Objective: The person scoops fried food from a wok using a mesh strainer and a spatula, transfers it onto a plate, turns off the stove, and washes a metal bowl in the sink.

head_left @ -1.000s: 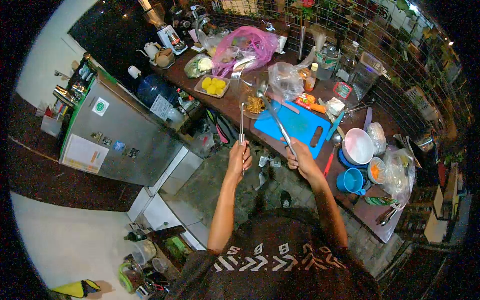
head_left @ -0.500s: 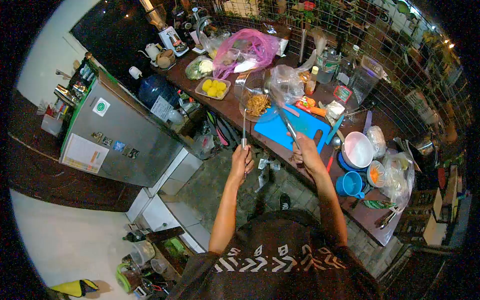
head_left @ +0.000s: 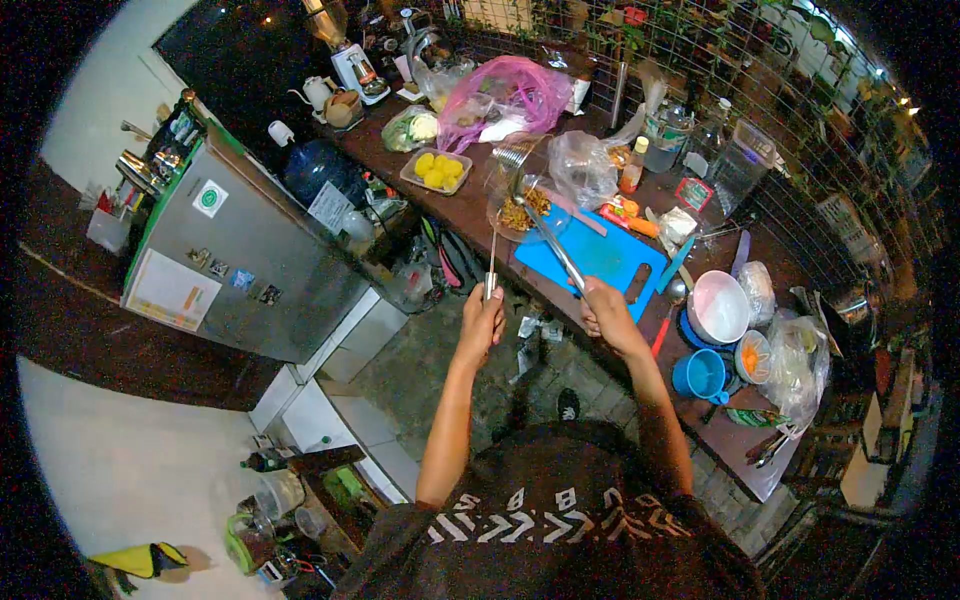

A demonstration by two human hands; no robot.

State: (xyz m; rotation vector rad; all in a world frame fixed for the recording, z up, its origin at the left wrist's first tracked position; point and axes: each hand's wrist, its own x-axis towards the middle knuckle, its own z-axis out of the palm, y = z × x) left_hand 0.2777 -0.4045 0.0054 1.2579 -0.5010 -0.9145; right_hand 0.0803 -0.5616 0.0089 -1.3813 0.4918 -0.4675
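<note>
My left hand [head_left: 482, 325] is closed around the silver grip of a long metal-handled utensil [head_left: 491, 283]. Its thin shaft points toward a round, see-through bowl [head_left: 493, 212]; I cannot make out its head for certain. In my right hand [head_left: 611, 315] is a long metal ladle [head_left: 552, 240], slanting up and left with its head over the bowl. Brown shredded food [head_left: 528, 210] lies in the bowl, partly behind the ladle. A blue cutting board [head_left: 590, 258] is beside the bowl, beneath the ladle's handle.
A tray of yellow pieces [head_left: 437, 173] stands left of the bowl, before a pink plastic bag [head_left: 510, 95]. Bottles [head_left: 634, 165] line the back. A white bowl [head_left: 719, 308] and a blue mug [head_left: 700, 375] stand at right. A fridge [head_left: 250, 255] is at left.
The view has shifted slightly. The ladle's head has moved left and down onto the brown food, its handle now lying flatter. Both hands keep their grips.
</note>
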